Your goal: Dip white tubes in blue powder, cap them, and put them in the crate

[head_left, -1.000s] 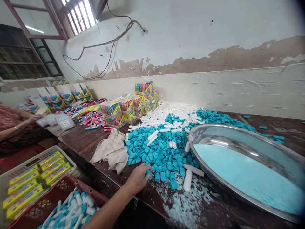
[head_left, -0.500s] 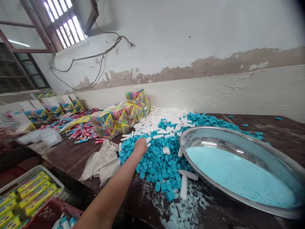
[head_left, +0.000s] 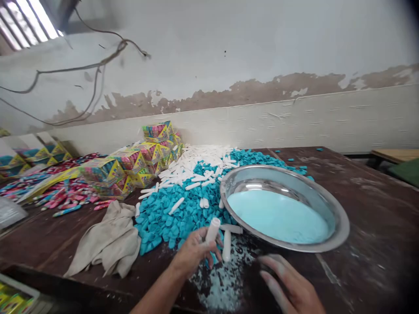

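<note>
My left hand is closed round a small white plastic tube, held upright at the near edge of a heap of blue caps. Another white tube lies on the table just right of it. My right hand hovers low over the dark wooden table with its fingers stretched out and powder on them, holding nothing. It is just in front of a wide steel basin that holds pale blue powder.
Loose white tubes lie behind the caps. Stacked colourful boxes and pink and blue sticks fill the left. A beige cloth lies near the front edge. Spilled blue powder dusts the table between my hands.
My left hand has drawn back from the cap heap toward me, now holding a white tube. My right hand has come into view. The view has swung right.
</note>
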`<state>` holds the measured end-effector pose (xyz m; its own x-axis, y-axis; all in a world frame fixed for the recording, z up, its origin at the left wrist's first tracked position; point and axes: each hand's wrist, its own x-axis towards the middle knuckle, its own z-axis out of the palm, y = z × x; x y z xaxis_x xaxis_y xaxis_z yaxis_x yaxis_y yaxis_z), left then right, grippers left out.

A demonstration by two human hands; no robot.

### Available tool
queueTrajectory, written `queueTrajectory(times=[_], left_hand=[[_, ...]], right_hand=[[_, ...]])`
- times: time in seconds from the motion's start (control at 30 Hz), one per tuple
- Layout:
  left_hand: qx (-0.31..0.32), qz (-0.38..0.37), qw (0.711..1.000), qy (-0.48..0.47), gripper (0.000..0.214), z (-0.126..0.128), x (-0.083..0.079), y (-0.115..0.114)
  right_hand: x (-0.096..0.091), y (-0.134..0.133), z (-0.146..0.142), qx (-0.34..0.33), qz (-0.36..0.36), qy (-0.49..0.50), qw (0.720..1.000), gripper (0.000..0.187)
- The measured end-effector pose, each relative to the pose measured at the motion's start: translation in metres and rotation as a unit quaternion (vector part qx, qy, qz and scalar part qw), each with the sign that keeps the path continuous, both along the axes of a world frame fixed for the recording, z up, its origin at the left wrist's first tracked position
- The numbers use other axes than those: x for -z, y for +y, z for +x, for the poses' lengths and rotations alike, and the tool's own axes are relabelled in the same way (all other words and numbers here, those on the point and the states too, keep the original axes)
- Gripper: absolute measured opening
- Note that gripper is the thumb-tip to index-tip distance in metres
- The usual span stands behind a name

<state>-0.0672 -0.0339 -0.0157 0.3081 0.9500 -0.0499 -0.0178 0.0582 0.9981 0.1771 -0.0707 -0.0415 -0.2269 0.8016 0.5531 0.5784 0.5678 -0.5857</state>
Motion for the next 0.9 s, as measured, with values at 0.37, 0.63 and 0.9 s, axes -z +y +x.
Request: queueTrajectory(times=[0.37,0.63,0.9], left_hand=[[0.113,-0.048,0.991,-0.054,0.038,0.065,-0.005,-0.030],[-0.080,-0.067,0.995,-0.009,0.079,0.063,-0.005,0.020],[-0.081,-0.070,0.993,-0.041,0.079,0.073,-0.011,0.057]], right_hand=[[-0.031,0.005,-0.027,-0.114,-0.103,0.123,0.980,0.013],[-0.097,0.057,0.040,-0.029,-0.072,-0.128,0.989,0.019],[-0.082,0.156,0.026,-0.037,-0.144,-0.464,0.873,0.023]])
